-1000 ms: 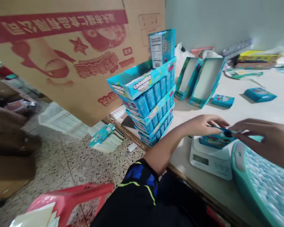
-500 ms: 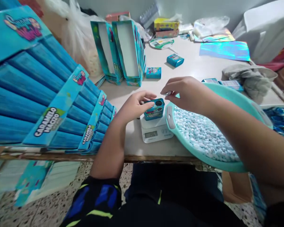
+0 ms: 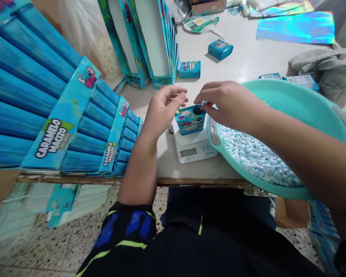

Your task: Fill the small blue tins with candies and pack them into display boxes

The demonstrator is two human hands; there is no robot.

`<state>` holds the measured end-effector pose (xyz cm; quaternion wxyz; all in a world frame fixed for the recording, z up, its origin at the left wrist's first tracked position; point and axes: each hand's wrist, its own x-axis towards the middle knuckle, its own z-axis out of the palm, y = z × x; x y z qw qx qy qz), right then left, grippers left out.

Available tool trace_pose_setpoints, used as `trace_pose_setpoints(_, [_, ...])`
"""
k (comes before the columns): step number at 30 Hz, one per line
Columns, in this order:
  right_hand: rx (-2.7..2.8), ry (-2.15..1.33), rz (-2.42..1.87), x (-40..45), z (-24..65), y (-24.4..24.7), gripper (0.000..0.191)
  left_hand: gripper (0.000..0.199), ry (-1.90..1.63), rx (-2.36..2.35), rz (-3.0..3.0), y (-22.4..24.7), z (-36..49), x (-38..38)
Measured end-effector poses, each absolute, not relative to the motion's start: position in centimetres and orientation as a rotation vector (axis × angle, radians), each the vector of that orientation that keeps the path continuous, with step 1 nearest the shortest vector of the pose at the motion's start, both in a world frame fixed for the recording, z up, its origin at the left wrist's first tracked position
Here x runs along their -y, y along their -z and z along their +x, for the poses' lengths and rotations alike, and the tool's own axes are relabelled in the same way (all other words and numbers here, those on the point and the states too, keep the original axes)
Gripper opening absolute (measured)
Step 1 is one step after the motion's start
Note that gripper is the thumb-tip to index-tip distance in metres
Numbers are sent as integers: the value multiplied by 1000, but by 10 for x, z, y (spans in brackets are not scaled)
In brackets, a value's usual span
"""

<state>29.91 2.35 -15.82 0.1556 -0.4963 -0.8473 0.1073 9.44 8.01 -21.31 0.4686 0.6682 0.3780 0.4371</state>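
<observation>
A small blue candy box stands upright on a white kitchen scale with lit digits. My left hand is just left of the box, its fingers loosely bent and apart, holding nothing that I can see. By the box's left top edge shows a small white candy. Over the box's right top corner my right hand is closed in a pinch, with a bit of white candy between the fingertips. Beside the scale sits a turquoise tub of pale blue and white candies.
Large blue display cartons crowd the left. Behind the scale stand open upright cartons. Two closed candy boxes lie farther back, one box near the cartons and another box rightward. A grey cloth lies behind the tub.
My left hand has lifted off the box top and moved to its left. My right hand has come down to the box's right corner. The view has tilted down, and the scale's digits differ.
</observation>
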Motion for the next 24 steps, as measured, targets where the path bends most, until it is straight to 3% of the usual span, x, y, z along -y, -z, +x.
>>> trace_pose_setpoints(24, [2439, 37, -1416, -18, 302, 139, 25, 26, -1174, -915, 1753, 223, 89, -89])
